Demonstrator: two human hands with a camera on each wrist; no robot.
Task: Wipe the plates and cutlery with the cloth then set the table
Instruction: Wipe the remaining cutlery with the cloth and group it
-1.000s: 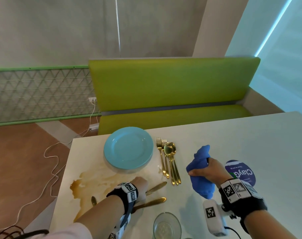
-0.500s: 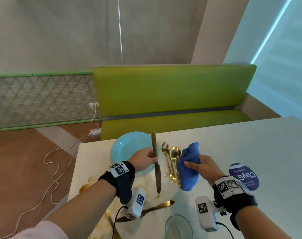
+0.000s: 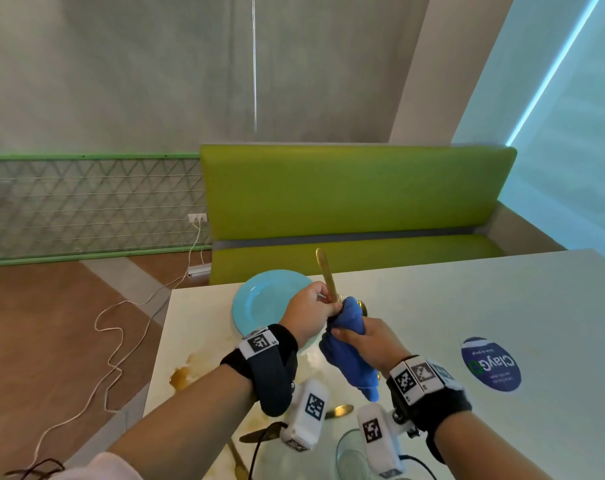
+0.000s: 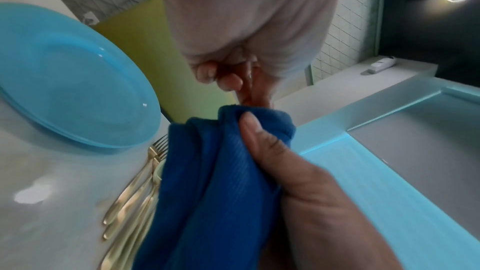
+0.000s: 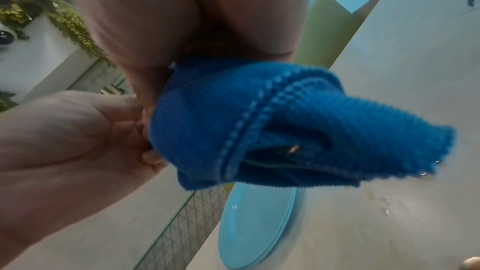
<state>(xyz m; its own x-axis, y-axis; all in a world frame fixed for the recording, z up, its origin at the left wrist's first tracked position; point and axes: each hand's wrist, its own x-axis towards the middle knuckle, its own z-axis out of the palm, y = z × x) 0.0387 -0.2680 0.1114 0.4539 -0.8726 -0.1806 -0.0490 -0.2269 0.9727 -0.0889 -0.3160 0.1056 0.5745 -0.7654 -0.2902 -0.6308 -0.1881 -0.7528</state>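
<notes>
My left hand [image 3: 323,304] grips a gold knife [image 3: 325,271] upright above the table [image 3: 432,306], and one end of the knife sticks up past the fingers. My right hand [image 3: 346,332] grips the blue cloth [image 3: 349,362], which is wrapped round the knife's lower part and hides it. The two hands touch. In the left wrist view a thumb presses into the cloth [image 4: 207,182]. A stack of light blue plates [image 3: 263,303] lies just behind the hands. Gold forks and spoons [image 4: 135,188] lie beside the plates [image 4: 64,79], under the cloth.
A second gold knife [image 3: 339,410] lies near the table's front, partly under my wrists, beside a clear glass [image 3: 349,455]. Brown spilled liquid [image 3: 181,377] spreads over the table's left side. A round blue sticker [image 3: 489,365] is at the right. A green bench [image 3: 356,216] stands behind.
My left hand picked one knife off the table and raised it upright. My right hand brought the cloth over and wrapped it round the knife's lower part.
</notes>
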